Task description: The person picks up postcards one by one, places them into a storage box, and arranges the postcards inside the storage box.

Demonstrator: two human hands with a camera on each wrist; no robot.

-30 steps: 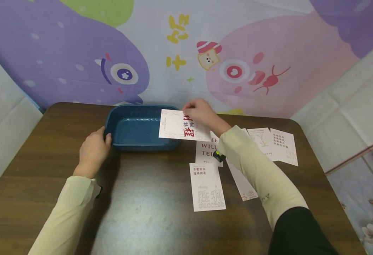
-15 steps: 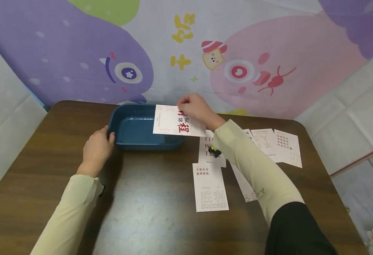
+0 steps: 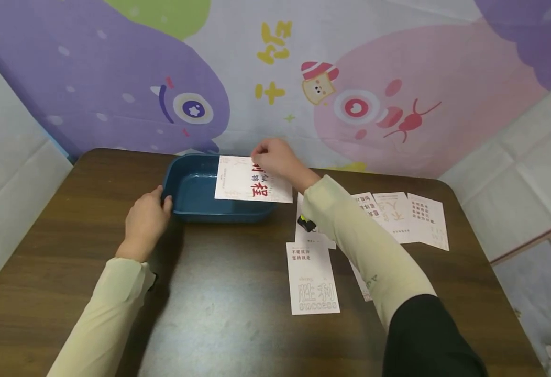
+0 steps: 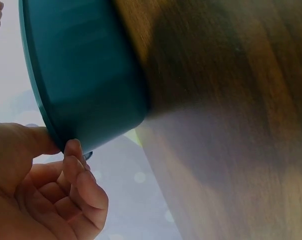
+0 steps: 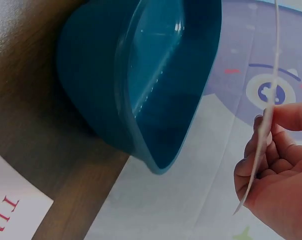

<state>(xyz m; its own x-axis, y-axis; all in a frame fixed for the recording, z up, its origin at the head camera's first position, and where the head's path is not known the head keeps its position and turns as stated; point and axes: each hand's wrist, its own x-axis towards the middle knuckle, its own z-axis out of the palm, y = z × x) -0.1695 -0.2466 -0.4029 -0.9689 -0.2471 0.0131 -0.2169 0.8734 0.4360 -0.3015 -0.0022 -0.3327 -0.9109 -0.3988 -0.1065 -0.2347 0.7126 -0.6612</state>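
Observation:
A white card with red and blue print is pinched between thumb and fingers of my right hand. It hangs over the right half of a blue plastic basin; the right wrist view shows the card edge-on, above the rim. My left hand grips the basin's left end. In the left wrist view its thumb and fingers pinch the rim of the basin. The inside of the basin under the card is hidden.
Several printed cards lie on the brown table: a "success" card in front, one partly under my right sleeve, and a card among others at the right. A cartoon cloth hangs behind the table.
My right hand has carried the card leftward, farther over the basin. The left hand keeps its hold on the basin's end. The head view has shifted slightly.

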